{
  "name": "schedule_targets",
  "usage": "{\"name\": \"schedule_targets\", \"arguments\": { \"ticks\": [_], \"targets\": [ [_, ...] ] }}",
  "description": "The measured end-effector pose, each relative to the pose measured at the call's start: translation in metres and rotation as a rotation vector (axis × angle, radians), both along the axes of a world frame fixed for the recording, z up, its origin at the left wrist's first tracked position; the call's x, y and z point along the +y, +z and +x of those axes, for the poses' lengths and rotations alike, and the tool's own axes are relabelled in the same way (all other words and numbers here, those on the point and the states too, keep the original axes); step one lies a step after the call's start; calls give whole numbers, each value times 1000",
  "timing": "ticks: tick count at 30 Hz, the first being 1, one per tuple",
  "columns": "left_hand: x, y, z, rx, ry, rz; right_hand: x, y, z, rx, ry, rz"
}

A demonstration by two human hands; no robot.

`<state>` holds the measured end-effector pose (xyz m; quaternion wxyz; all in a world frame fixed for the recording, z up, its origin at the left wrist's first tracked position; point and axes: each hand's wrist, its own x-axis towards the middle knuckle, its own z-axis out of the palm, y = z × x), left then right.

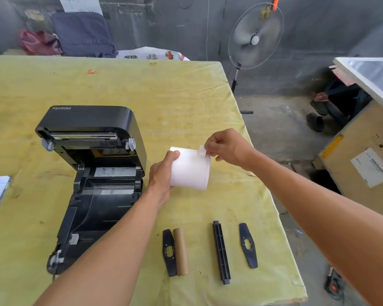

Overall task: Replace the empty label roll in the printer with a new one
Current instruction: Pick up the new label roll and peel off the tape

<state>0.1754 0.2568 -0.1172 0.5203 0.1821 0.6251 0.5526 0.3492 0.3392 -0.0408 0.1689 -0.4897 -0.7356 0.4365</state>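
Printer [91, 180] lid up on the yellow table [142, 89], fresh label roll [190, 171] held in the air just right of it.
Near edge: empty cardboard core [181, 251] touching one black guide [169, 252], with spindle bar [221, 252] and second guide [248, 245] further right. Roll's axis runs roughly left-right. Left hand [161, 175] wraps its left end; right hand [226, 149] pinches the loose tab [202, 151] on top.

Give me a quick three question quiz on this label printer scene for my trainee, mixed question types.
1. True or false: the printer lid is closed.
2. The right hand pinches: A) the printer lid, B) a tab on the white roll, C) a pen?
3. How many loose black parts lie on the table?
Key: 1 false; 2 B; 3 three, two guides and one spindle bar.
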Motion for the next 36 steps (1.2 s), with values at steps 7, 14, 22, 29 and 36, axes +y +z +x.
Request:
{"name": "schedule_targets", "arguments": {
  "ticks": [7,14,22,29,36],
  "targets": [
    [4,-4,-2,-32,15,5,14,-8,-7,95,-59,-112],
    [2,-9,-5,-43,22,0,27,-12,-2,227,-226,-177],
    [0,-14,-9,11,-38,-12,36,-6,1,323,-424,-146],
    [-1,-16,-12,-19,24,-17,24,-35,21,-31,-249,-35],
    [3,-19,-15,-42,63,-35,-4,-86,37,-445,147,89]
  ]
}}
